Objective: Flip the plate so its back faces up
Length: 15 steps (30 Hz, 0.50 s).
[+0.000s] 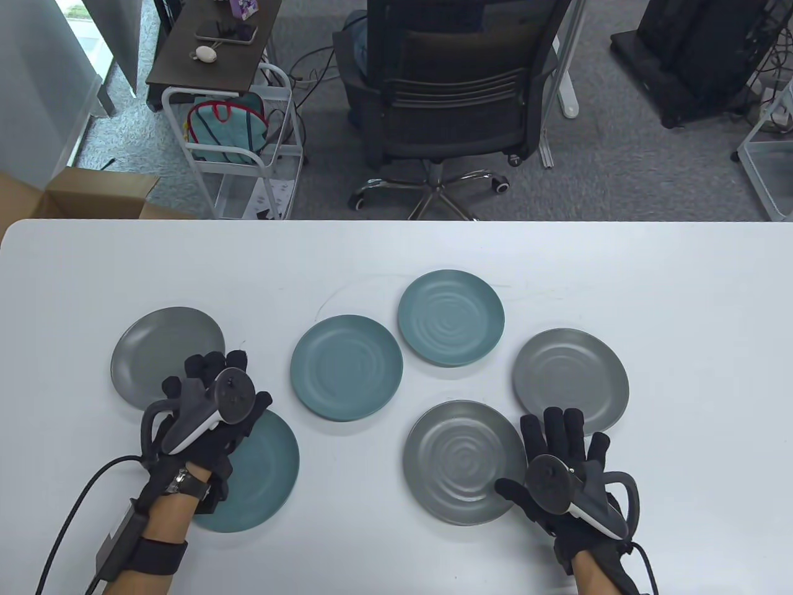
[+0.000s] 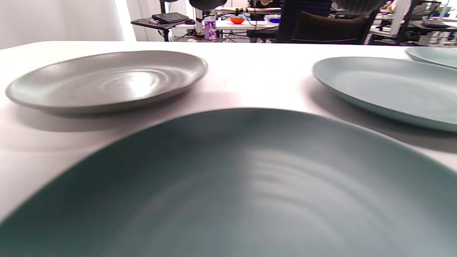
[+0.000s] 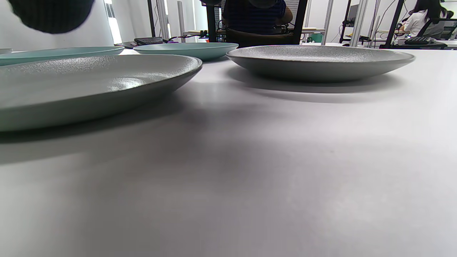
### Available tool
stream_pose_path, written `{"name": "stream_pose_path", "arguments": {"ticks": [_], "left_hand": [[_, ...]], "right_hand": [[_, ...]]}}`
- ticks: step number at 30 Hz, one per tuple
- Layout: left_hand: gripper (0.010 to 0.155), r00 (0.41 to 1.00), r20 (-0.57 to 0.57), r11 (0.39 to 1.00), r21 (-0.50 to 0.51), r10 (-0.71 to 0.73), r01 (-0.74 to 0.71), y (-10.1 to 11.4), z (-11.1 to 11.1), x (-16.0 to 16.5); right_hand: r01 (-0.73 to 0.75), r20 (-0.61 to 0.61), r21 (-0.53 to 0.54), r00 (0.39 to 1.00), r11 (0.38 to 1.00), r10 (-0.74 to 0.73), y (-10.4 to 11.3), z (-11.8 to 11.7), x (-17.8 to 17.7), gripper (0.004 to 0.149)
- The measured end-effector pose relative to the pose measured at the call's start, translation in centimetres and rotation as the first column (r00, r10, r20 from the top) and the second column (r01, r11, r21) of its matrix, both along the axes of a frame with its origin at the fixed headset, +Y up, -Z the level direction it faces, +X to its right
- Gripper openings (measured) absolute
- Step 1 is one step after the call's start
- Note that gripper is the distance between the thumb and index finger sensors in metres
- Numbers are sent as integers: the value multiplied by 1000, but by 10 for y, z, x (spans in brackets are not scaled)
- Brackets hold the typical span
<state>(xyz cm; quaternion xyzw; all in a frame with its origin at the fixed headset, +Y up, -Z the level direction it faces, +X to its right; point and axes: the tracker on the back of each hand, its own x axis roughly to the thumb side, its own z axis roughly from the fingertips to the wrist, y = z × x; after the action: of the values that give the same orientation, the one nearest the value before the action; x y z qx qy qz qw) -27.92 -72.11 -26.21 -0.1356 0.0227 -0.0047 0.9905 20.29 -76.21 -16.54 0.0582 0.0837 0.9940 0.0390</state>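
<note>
Near teal plate point(image 1: 266, 471) half hidden under left hand point(image 1: 204, 415).

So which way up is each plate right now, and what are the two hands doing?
Far-left grey plate: face up.
Near-left teal plate: face up, left hand over it.
Middle teal plate: face up.
Far teal plate: face up.
Near grey plate: face up.
Right grey plate: face up.
Right hand: spread, holding nothing.

Even, bright indoor light fills the table view, which is sharp throughout; the white table point(image 1: 396, 260) bows slightly toward its corners. In the left wrist view daylight blows out the background at 12 o'clock, the near teal plate point(image 2: 250, 192) is dim and blurred, and the grey plate point(image 2: 107, 80) carries a soft glare patch. Plates in the right wrist view cast soft shadows toward 6 o'clock.
</note>
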Motion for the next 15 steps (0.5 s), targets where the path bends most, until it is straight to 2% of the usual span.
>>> {"name": "stream_pose_path", "arguments": {"ticks": [7,15], "left_hand": [[82,996,-92,999,-41,1,-5,-2,-26,-25],[82,984,-174,994,-106,-22,4,-23,-43,-46]], "right_hand": [[2,7,-9,1000,1000,-2,0,0,1,98],[-1,10,-16,1000,1000,1,0,0,1,98]]}}
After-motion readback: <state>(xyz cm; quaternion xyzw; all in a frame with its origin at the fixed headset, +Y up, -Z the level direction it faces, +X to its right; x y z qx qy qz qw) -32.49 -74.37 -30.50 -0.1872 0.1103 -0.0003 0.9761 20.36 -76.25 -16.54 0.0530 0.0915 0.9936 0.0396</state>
